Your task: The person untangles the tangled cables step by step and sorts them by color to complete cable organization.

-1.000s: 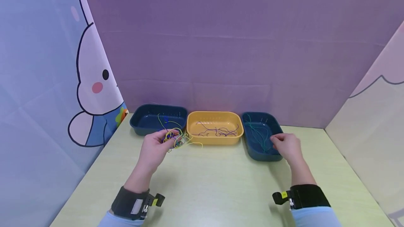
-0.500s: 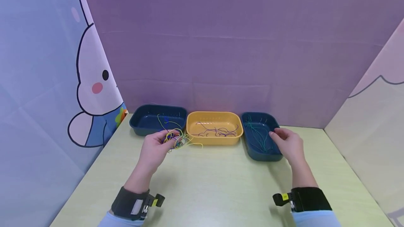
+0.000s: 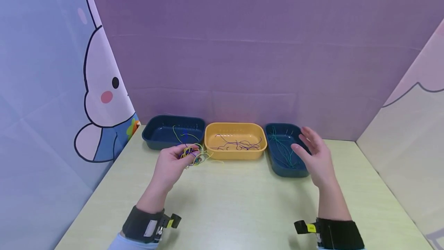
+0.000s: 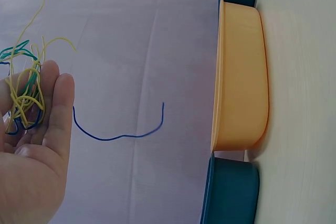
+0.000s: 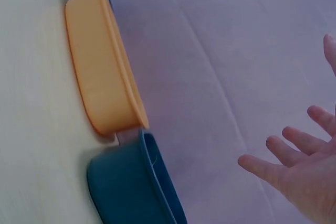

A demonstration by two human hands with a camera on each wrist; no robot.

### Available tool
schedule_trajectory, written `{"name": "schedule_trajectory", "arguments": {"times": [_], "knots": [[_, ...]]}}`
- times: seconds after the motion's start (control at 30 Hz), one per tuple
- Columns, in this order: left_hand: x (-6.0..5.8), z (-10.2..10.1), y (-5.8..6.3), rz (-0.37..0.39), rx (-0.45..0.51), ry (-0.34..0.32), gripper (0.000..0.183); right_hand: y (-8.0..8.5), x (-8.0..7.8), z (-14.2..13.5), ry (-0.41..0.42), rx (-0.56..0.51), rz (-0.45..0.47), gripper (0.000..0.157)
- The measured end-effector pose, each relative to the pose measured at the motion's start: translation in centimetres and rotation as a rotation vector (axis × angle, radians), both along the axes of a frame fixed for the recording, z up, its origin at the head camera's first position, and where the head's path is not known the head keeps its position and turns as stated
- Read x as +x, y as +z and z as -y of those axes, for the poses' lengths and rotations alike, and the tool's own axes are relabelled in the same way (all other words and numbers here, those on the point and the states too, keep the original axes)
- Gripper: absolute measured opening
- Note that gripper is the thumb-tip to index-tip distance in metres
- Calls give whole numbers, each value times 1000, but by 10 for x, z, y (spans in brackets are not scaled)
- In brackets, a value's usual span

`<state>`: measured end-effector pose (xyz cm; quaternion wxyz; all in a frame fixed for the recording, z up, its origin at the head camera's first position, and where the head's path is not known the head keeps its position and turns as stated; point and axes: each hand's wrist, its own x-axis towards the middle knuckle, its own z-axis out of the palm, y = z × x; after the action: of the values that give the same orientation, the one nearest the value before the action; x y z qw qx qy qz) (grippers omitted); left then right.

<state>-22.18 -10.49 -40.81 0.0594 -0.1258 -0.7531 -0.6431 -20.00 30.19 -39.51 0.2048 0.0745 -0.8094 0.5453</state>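
My left hand point(image 3: 172, 163) holds a tangled bundle of thin cords point(image 4: 26, 95), yellow, green and blue, between thumb and fingers. One blue cord end point(image 4: 118, 137) trails out past the fingertips. This hand is just in front of the left dark blue basket point(image 3: 163, 131). My right hand point(image 3: 316, 159) has its fingers spread and holds nothing; in the head view it overlaps the right edge of the right dark blue basket point(image 3: 282, 171), where green cords point(image 3: 282, 147) lie. Purple cords point(image 3: 243, 144) lie in the yellow basket point(image 3: 236, 155) in the middle.
The three baskets stand in a row at the back of the pale table point(image 3: 236, 207). Behind them rises a purple cloth backdrop point(image 3: 215, 61). A printed cloth point(image 3: 45, 88) hangs at the left, another pale one point(image 3: 416, 138) at the right.
My right hand, its fingers pinched together a second ago over the right basket, has spread its fingers and moved slightly up. The left hand keeps its hold on the cords, almost still.
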Motion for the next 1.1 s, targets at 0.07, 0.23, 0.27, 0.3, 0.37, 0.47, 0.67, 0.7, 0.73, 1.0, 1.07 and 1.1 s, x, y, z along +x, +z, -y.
{"name": "schedule_trajectory", "arguments": {"times": [0.07, 0.23, 0.27, 0.3, 0.37, 0.47, 0.67, 0.7, 0.73, 1.0, 1.07, 1.1], "knots": [[0, 0, 0, -7, -3, -9, 20, 0, 6, 5, 70, -47, -49, 68], [0, 0, -1, -5, 16, -24, 20, -7, 14, 15, 183, -140, -100, 70], [0, 0, -1, -5, 22, -27, 20, -8, 14, 17, 196, -149, -99, 70], [0, 0, -1, -7, 27, -29, 21, -10, 14, 18, 201, -153, -93, 70], [0, 0, -1, -10, 31, -32, 22, -11, 14, 21, 208, -164, -77, 71], [-1, 0, -1, -20, 28, -36, 23, -12, 12, 24, 192, -151, -40, 73], [-1, 0, -2, -17, 31, -34, 20, -13, 13, 30, 157, -86, 22, 77], [-2, -1, -2, -19, 28, -34, 19, -12, 13, 31, 158, -81, 24, 77], [-2, -2, -2, -24, 19, -34, 18, -12, 13, 32, 165, -81, 23, 78], [-2, -18, -4, -22, -11, -79, 20, -14, 15, 44, 251, -101, 4, 78], [-2, -23, -5, -8, -8, -77, 21, -14, 16, 48, 265, -104, 9, 78], [-2, -26, -5, -1, -1, -77, 22, -13, 17, 50, 272, -107, 13, 78]]}}
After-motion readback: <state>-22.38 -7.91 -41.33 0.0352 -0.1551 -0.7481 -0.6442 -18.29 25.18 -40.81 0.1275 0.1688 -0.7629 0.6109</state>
